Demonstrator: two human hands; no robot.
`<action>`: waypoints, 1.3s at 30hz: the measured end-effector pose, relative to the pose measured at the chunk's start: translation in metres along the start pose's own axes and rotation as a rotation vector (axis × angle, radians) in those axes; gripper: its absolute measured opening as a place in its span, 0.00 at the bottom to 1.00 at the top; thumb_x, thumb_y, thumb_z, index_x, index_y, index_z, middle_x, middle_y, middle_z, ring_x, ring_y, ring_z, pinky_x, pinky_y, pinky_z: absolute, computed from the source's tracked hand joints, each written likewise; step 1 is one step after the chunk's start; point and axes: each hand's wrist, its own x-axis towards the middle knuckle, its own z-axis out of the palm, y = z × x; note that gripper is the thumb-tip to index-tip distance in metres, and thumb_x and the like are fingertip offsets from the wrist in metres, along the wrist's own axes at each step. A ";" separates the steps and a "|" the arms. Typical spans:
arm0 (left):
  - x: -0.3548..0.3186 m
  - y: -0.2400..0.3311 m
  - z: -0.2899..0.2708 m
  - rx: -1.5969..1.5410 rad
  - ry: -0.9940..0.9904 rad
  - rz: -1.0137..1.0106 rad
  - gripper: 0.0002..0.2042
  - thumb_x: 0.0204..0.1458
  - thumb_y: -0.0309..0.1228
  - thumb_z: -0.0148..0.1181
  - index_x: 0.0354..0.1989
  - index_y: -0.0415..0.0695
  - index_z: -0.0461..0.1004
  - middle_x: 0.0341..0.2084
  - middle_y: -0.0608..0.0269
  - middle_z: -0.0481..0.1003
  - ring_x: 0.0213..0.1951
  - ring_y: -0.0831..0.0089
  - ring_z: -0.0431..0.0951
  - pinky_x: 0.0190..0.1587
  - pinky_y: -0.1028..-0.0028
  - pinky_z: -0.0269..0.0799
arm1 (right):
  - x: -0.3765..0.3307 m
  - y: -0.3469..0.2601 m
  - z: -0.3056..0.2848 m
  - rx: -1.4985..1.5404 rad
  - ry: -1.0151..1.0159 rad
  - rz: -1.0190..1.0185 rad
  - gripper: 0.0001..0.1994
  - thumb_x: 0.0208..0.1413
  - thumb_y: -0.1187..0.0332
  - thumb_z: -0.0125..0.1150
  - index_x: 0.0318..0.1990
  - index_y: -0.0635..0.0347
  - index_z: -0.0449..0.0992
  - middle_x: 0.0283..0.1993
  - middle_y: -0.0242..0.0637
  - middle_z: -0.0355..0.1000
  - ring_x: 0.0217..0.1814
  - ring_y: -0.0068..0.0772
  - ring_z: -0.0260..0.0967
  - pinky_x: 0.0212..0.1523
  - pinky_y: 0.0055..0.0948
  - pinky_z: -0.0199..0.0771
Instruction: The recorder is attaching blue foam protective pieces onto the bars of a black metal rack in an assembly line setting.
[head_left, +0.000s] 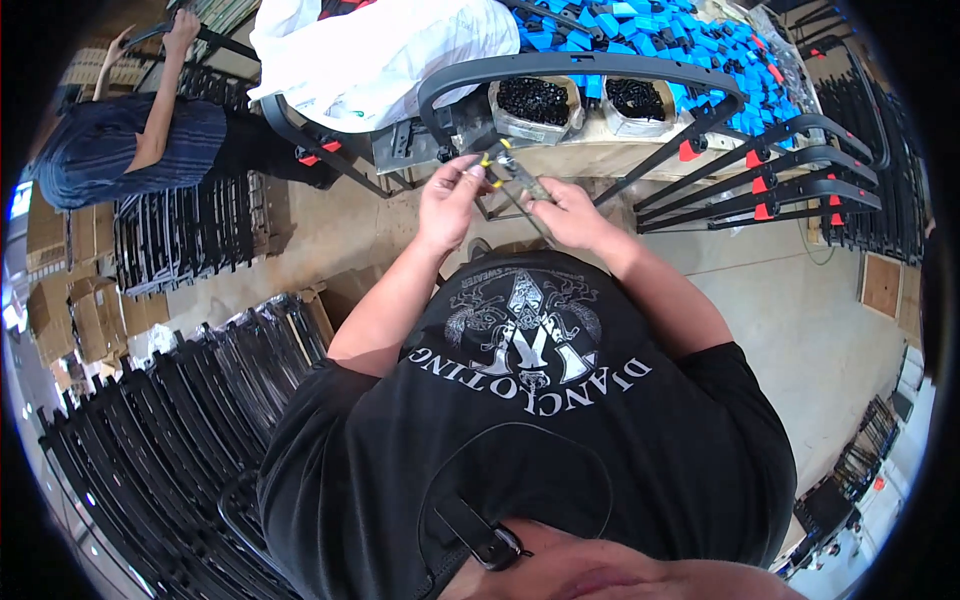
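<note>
In front of my chest both hands meet at one slim metal piece (pixel 522 182) with yellow parts at its far end; its exact kind is too small to tell. My left hand (pixel 450 205) is closed in a pinch, thumb and fingers at the yellow end. My right hand (pixel 568 216) is closed round the piece's body from the right side. Just beyond them a black curved tube frame (pixel 580 65) arches over the front of the workbench (pixel 560 158). Part of the metal piece is covered by my fingers.
Two open boxes (pixel 530 130) of small black parts stand on the bench before a pile of blue plastic pieces (pixel 640 35). A white sack (pixel 350 60) lies left. Black frames with red pieces (pixel 765 185) lean right. Stacked black bars (pixel 170 440) fill the lower left. Another person (pixel 130 140) works far left.
</note>
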 end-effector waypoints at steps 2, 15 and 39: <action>0.001 -0.005 -0.018 -0.045 0.087 0.060 0.12 0.64 0.29 0.59 0.51 0.36 0.76 0.37 0.64 0.79 0.36 0.78 0.77 0.43 0.75 0.74 | -0.004 0.009 -0.008 -0.122 0.110 -0.213 0.10 0.60 0.74 0.56 0.49 0.62 0.73 0.38 0.30 0.71 0.38 0.23 0.69 0.42 0.26 0.72; 0.041 -0.031 -0.081 0.232 0.594 0.012 0.16 0.65 0.39 0.58 0.48 0.38 0.66 0.31 0.63 0.73 0.27 0.78 0.70 0.30 0.74 0.70 | -0.027 0.032 -0.024 0.076 0.052 0.219 0.06 0.62 0.68 0.55 0.40 0.60 0.73 0.26 0.29 0.67 0.27 0.19 0.64 0.29 0.26 0.65; 0.056 -0.049 -0.111 0.396 0.494 0.060 0.26 0.54 0.40 0.70 0.50 0.31 0.67 0.35 0.57 0.76 0.35 0.72 0.73 0.41 0.70 0.72 | -0.036 0.038 0.064 0.164 0.211 0.346 0.06 0.62 0.66 0.57 0.41 0.57 0.73 0.26 0.25 0.67 0.24 0.16 0.60 0.25 0.25 0.60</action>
